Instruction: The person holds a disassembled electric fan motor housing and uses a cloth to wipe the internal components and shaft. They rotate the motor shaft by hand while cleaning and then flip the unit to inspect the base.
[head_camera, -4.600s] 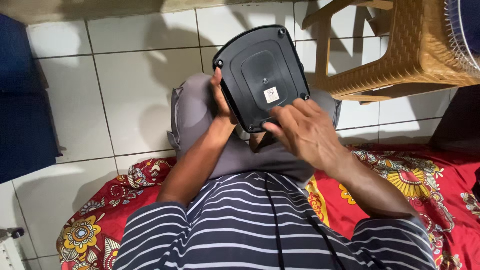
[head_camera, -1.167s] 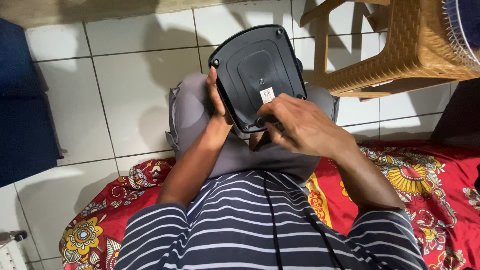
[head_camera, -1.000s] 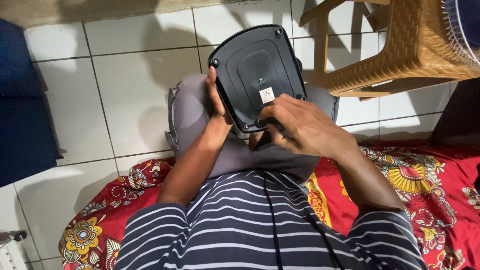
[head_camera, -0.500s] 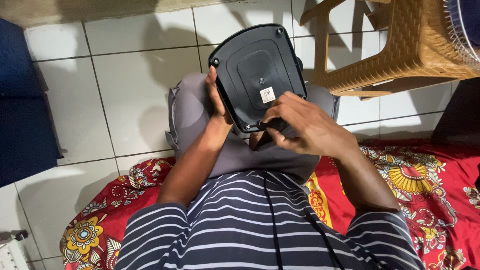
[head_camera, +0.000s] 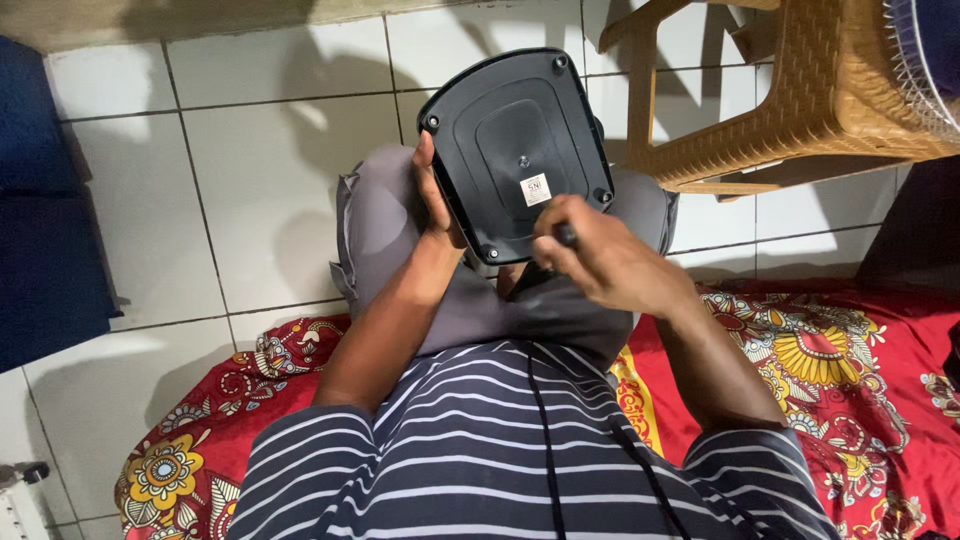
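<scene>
Black plastic appliance base (head_camera: 520, 150), underside up on the lap, is gripped by the left hand (head_camera: 437, 205) while right-hand fingers (head_camera: 560, 215) pinch a small dark tool (head_camera: 566, 236) near its lower edge, the base not yet opened.

Black appliance base (head_camera: 515, 150), navy-and-white striped shirt (head_camera: 480, 450), red floral cloth (head_camera: 840, 370)

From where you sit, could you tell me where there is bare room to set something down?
White floor tiles lie bare between the dark blue thing and the knee. Red patterned cloth is free beside the right arm. It is crowded ahead: the left hand grips the black base, the right hand works its edge, the woven stool alongside.
</scene>
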